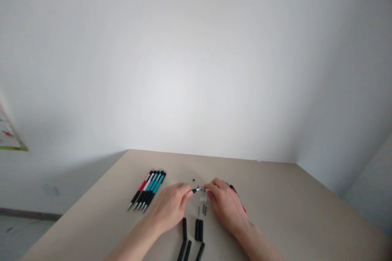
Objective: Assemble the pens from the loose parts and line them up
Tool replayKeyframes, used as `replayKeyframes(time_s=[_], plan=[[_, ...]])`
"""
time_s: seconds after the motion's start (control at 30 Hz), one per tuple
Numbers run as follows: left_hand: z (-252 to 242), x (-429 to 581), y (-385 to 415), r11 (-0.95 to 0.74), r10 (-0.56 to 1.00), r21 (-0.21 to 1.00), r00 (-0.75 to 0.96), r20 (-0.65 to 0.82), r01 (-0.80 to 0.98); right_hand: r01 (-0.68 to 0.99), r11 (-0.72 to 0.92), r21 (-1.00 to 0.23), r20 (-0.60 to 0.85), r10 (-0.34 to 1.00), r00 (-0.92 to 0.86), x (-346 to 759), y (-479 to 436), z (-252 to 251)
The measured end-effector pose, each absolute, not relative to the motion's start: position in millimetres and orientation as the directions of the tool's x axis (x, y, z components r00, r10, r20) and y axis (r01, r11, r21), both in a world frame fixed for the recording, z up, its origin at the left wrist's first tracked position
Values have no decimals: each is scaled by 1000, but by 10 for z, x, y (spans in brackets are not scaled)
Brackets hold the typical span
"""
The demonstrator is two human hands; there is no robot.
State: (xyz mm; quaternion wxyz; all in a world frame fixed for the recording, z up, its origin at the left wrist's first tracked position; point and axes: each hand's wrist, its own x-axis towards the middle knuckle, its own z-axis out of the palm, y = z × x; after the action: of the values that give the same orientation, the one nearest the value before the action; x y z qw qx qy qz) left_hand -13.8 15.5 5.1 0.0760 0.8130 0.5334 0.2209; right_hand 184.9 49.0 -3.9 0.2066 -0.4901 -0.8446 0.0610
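Observation:
My left hand [171, 206] and my right hand [225, 204] meet over the middle of a beige table [275, 204], both pinched on a small black and silver pen part [197, 190] between the fingertips. A red pen barrel [237, 195] lies partly hidden under my right hand. Tiny loose parts [203, 202] lie just below the fingertips. Several black rubber grip sleeves [196, 234] lie between my wrists near the front edge.
A row of several finished pens [148, 189], teal and red with black grips, lies side by side left of my left hand. A white wall [196, 69] rises behind the table. A poster edge [7, 134] shows at the far left.

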Motion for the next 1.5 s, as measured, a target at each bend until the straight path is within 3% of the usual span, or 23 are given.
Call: replayKeyframes(time_s=[0.33, 0.57, 0.7, 0.93, 1.13, 1.37, 1.5], plan=[[-12, -164, 165, -410, 907, 350, 336, 254, 842, 809, 471, -352, 280, 877, -389, 1857, 513, -72], [-48, -182, 183, -408, 908, 355, 335, 250, 841, 584, 597, -550, 514, 793, -327, 1882, 483, -61], [-24, -196, 193, -384, 918, 363, 311, 246, 849, 632, 579, -515, 524, 796, -301, 1897, 520, -107], [-34, -205, 221, -326, 937, 358, 248, 247, 875, 723, 500, -477, 384, 859, -340, 1898, 521, -98], [-64, -212, 235, -317, 940, 338, 245, 237, 886, 740, 509, -440, 381, 852, -360, 1916, 513, -75], [-76, -291, 322, -62, 948, 361, -58, 312, 930, 751, 534, -389, 410, 830, -378, 1942, 489, -52], [-120, -293, 341, -117, 927, 423, -54, 370, 899, 732, 560, -388, 425, 813, -398, 1920, 466, -18]])
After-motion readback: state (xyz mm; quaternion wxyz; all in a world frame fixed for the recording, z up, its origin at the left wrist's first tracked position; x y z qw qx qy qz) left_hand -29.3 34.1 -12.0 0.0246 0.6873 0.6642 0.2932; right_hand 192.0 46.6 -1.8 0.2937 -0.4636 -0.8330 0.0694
